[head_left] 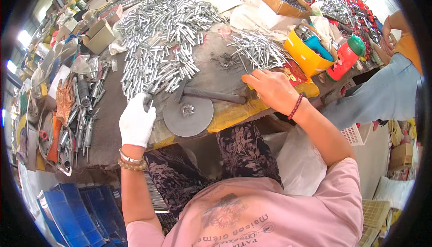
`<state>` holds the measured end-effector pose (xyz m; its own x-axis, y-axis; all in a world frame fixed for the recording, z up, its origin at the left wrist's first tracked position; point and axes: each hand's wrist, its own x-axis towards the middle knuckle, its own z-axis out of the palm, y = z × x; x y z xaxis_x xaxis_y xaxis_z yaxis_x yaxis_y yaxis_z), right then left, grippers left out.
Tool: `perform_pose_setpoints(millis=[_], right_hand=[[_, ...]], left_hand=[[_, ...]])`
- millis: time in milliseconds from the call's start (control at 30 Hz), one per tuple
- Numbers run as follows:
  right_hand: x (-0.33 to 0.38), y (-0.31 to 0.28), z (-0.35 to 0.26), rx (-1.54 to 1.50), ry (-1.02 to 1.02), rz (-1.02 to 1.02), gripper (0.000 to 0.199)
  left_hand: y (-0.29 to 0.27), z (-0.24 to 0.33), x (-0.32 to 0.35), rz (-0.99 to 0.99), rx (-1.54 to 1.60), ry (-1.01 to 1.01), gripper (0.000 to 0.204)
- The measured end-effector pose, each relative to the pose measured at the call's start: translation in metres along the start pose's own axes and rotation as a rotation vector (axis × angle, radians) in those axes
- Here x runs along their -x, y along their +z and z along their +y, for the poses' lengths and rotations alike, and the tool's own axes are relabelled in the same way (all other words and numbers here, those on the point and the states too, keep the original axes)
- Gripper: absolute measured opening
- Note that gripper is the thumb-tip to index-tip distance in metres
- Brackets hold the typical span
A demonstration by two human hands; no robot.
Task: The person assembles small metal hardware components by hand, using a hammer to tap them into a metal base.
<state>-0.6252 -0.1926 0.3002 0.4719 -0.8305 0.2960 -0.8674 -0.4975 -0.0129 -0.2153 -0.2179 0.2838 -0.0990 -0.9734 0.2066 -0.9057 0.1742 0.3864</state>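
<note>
My left hand (136, 122), in a white glove, rests at the near edge of a big heap of short silver metal tubes (162, 40), its fingers closed around one tube. My bare right hand (272, 89) lies palm down on the worktable (108, 130), fingers spread, just below a smaller pile of thin metal pins (258, 49). Between my hands sits a round grey metal disc (188, 115) with a small star-shaped part at its middle. A dark hammer (209, 95) lies just behind the disc.
A yellow tub (306, 55) and a red bottle with a green cap (345, 58) stand to the right. Cardboard boxes (100, 35) and assembled metal parts (81, 116) fill the left. Another person in blue trousers (382, 94) stands at the right. Blue crates (76, 211) lie on the floor.
</note>
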Motion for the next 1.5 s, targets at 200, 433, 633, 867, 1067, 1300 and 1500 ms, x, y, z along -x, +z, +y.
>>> perform_pose_setpoints(millis=[200, 433, 633, 867, 1067, 1300, 1500], right_hand=[[-0.001, -0.018, -0.029, -0.152, 0.029, 0.153, 0.05], [-0.021, 0.018, -0.108, -1.577, 0.399, 0.08, 0.028], [-0.025, 0.008, -0.117, -0.856, 0.142, 0.057, 0.021], [-0.029, 0.015, -0.123, -0.373, -0.125, 0.161, 0.013], [-0.032, 0.014, -0.125, -0.298, -0.143, 0.216, 0.014], [-0.032, 0.02, -0.121, -0.308, -0.175, 0.248, 0.015], [-0.034, 0.021, -0.12, -0.296, -0.235, 0.26, 0.015]], left_hand=[[-0.024, 0.027, 0.03, -0.068, 0.958, -0.269, 0.04], [0.003, 0.047, 0.061, -0.178, 0.914, -0.113, 0.024], [-0.002, 0.042, 0.065, -0.032, 0.462, 0.172, 0.021], [-0.004, 0.048, 0.064, 0.066, 0.25, 0.287, 0.02], [0.0, 0.044, 0.057, 0.05, 0.265, 0.323, 0.019], [0.002, 0.041, 0.058, 0.027, 0.296, 0.291, 0.018], [0.004, 0.036, 0.06, 0.063, 0.294, 0.338, 0.017]])
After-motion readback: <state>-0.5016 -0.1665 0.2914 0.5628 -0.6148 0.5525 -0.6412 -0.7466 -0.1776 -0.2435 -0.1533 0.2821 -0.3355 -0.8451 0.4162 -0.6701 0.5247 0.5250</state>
